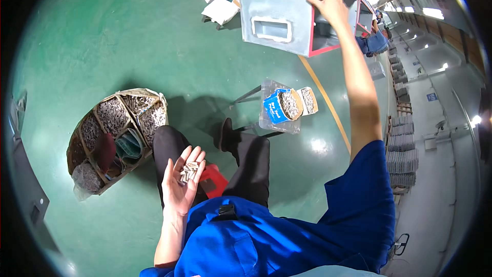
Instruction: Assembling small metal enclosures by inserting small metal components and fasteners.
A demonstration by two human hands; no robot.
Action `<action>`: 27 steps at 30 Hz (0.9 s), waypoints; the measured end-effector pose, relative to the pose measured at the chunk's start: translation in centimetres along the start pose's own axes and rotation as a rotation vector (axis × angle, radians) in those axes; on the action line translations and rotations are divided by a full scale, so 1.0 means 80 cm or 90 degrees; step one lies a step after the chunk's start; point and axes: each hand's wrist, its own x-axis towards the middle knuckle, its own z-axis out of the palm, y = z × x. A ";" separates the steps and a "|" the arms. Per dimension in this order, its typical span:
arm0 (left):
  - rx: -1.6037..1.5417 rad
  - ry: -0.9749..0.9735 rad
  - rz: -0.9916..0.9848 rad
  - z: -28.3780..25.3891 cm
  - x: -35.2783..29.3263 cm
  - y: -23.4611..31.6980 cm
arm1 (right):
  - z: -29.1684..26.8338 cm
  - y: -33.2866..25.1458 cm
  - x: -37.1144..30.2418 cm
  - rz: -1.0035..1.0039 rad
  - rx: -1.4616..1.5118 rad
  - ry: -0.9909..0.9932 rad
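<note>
My left hand (pixel 177 195) is palm up above my thigh, cupping a small heap of short, light metal pins (pixel 189 172). My right hand (pixel 332 7) reaches far forward to a grey metal housing (pixel 277 0) with an open front. Its thumb and forefinger come together near the red front rim (pixel 311 25); anything between them is too small to make out. A blue carton (pixel 277 107) full of similar small metal pieces stands on a stool (pixel 266 88) ahead of my knees. Beside it, a smaller open box (pixel 308 101) holds more.
A divided bin (pixel 77 149) with several compartments of small metal parts stands on the floor left of my knee. A red object (pixel 213 180) shows between my legs. White trays (pixel 220 10) lie beyond, left of the housing. Stacked grey panels (pixel 402 149) line the right side.
</note>
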 end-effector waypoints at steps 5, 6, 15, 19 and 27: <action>0.070 0.048 -0.004 -0.018 0.002 0.001 | 0.038 -0.029 -0.014 0.048 0.151 -0.112; 0.079 0.068 0.005 -0.022 0.002 -0.001 | 0.039 -0.031 -0.014 0.046 0.160 -0.118; 0.136 0.192 -0.036 -0.131 0.009 0.017 | 0.006 -0.047 -0.045 0.010 0.256 -0.112; 0.206 0.156 -0.034 -0.128 0.012 0.027 | -0.024 -0.044 -0.079 -0.023 0.271 -0.118; 0.315 0.127 -0.047 -0.112 0.056 0.022 | -0.108 -0.086 -0.113 -0.249 0.207 0.361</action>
